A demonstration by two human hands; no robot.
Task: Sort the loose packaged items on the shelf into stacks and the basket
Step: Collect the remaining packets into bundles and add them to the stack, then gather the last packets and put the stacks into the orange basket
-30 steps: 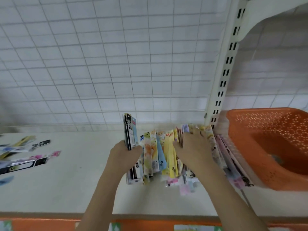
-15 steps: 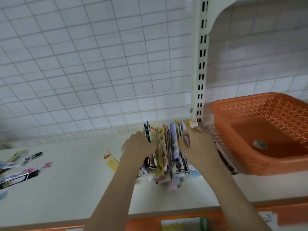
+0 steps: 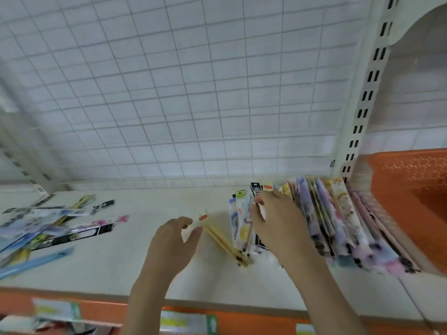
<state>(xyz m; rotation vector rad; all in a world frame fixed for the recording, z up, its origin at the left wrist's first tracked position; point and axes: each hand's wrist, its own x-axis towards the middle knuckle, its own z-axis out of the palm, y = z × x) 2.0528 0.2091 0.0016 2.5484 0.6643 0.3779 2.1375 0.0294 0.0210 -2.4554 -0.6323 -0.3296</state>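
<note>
change: left hand (image 3: 173, 245) has let go of the bundle, now half open and empty by the fallen yellow packet (image 3: 223, 240) | right hand (image 3: 278, 223) presses the upright stack (image 3: 321, 221) beside the orange basket (image 3: 411, 201), right of frame | task: stray packet needs regathering

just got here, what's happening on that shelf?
A person is sorting long packaged items on a white shelf. The right hand rests on a row of packets that leans toward the orange basket, its fingers at the row's left end. The left hand hovers open beside a yellow packet lying flat on the shelf. A loose pile lies at far left.
</note>
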